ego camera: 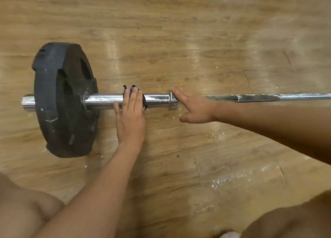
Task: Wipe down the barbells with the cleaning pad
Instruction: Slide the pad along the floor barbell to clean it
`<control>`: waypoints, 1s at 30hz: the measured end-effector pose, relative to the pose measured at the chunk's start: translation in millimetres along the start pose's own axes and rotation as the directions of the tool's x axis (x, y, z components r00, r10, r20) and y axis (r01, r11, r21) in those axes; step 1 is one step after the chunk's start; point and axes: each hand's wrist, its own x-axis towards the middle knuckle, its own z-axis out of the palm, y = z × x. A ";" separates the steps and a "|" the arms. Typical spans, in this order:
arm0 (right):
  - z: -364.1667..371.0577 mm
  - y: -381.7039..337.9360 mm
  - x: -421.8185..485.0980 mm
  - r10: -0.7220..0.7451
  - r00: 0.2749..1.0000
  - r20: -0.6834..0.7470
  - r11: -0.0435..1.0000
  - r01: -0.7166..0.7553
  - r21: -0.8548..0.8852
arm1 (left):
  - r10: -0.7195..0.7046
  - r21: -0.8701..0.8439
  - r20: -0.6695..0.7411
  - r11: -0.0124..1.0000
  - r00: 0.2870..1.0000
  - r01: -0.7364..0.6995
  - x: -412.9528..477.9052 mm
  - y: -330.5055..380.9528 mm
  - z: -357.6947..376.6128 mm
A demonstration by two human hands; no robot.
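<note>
A chrome barbell (103,100) lies across the wooden floor, with a worn black weight plate (64,101) on its left sleeve. My left hand (130,117) lies flat over the sleeve with straight fingers and presses a dark purple cleaning pad (144,101) onto the metal; only the pad's edges show around my fingers. My right hand (195,107) rests with straight fingers on the bar just right of the collar (172,100), its thumb spread toward me. The thinner shaft (268,97) runs off the right edge.
Wooden plank floor (179,41) stretches beyond the bar. White dust and crumbs (231,178) are scattered on the floor near me at the right. My knees fill the lower left (21,211) and lower right (295,218) corners.
</note>
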 end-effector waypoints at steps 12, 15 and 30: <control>11.5 44.9 32.5 -0.218 0.967 -0.135 0.964 0.191 -0.186 | 0.071 0.107 -0.102 0.992 0.992 -0.060 38.7 1.4 14.6; 29.4 70.7 23.6 -0.288 0.935 -0.207 0.901 0.192 -0.389 | 0.155 0.169 -0.078 0.976 0.985 -0.140 37.2 10.3 21.1; 92.6 69.9 17.8 -0.042 0.856 -0.515 0.982 -0.060 -0.181 | 0.187 0.148 -0.090 0.974 0.978 -0.173 38.1 36.4 26.8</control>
